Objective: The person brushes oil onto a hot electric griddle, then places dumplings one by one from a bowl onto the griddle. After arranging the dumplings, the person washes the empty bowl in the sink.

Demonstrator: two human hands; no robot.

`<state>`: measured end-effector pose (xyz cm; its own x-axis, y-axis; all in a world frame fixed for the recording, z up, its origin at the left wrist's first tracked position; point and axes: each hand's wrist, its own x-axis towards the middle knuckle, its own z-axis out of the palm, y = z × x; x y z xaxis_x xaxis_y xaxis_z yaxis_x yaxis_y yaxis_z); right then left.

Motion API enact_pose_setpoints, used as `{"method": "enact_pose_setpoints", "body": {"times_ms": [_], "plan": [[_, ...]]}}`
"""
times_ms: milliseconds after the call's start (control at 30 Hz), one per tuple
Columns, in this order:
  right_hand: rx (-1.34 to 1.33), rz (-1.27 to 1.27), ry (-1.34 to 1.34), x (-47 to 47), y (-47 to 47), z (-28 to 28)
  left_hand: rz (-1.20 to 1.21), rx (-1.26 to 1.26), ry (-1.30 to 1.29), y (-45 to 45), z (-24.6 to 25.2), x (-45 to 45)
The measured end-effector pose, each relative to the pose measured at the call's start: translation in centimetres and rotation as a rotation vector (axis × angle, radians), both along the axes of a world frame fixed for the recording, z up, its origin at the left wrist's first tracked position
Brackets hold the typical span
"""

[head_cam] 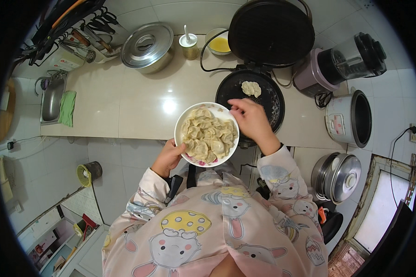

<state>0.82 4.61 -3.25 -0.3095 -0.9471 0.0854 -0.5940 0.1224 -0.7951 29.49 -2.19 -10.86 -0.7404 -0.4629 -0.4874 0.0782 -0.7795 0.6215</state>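
My left hand [170, 156] grips the near left rim of a white plate [218, 109] with a floral pattern, its thumb over the edge. Boiled-looking dumplings [209, 135] are heaped on the plate, which I hold up in front of the counter's edge. At the plate's upper right rim is my right hand [251, 117], fingers bent and no item visible between them; whether they touch the rim is unclear. Beneath that hand lies the black lower pan of an electric griddle [225, 86], partly hidden. A small clump of dumplings [251, 89] rests on its far part.
The griddle's raised lid [270, 34] leans back behind the pan. A bowl of yellow liquid [220, 45], a toothpick holder [189, 48] and a lidded steel pot [147, 48] stand along the wall. Rightward are a blender [336, 65] and a rice cooker [343, 116]; a sink [53, 98] is far left.
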Motion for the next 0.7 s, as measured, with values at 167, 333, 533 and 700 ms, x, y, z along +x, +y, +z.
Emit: {"method": "enact_pose_setpoints", "body": {"times_ms": [167, 333, 533, 700], "plan": [[0.214, 0.048, 0.043, 4.0, -1.6, 1.1, -0.099, 0.013, 0.027, -0.3, 0.4, -1.5], [0.268, -0.111, -0.121, 5.8, -1.9, -0.4, -0.156, 0.028, 0.047, 0.0, 0.2, -2.5], [0.377, 0.046, -0.074, 5.5, -1.4, -0.9, -0.201, 0.054, 0.076, 0.5, 0.2, -2.5], [0.346, 0.167, -0.095, 4.9, -1.4, -1.2, -0.218, 0.074, 0.064, 0.6, 0.1, -2.7]]}}
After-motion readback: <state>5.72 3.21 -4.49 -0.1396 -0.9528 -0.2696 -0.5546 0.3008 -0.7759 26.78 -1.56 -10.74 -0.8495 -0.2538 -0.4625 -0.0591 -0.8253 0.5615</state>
